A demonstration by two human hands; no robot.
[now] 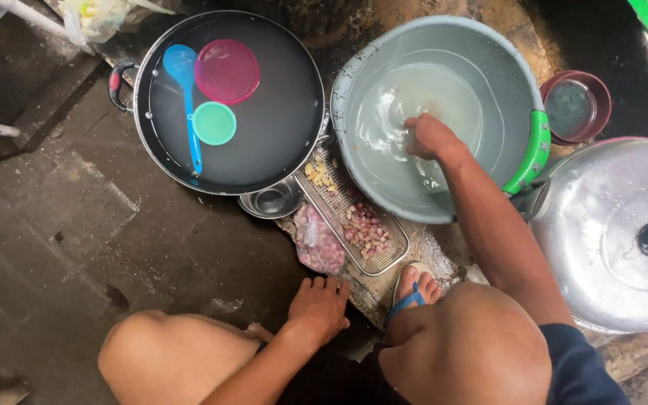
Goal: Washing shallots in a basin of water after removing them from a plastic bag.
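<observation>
Fingers (414,129) of the right hand (430,138) curl together under the water in a grey basin (354,82); whether they grip anything I cannot tell. Left hand (319,307) lies flat on the ground, fingers spread, just below a wire basket (395,247) of shallots (365,227). Beside the basin, a black pan (294,135) of water holds a blue ladle (184,82), pink lid (227,71) and green lid (214,123).

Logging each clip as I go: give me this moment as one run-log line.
right hand: dipped in basin water | left hand: resting flat on floor | near: wire tray, pan holding ladle
</observation>
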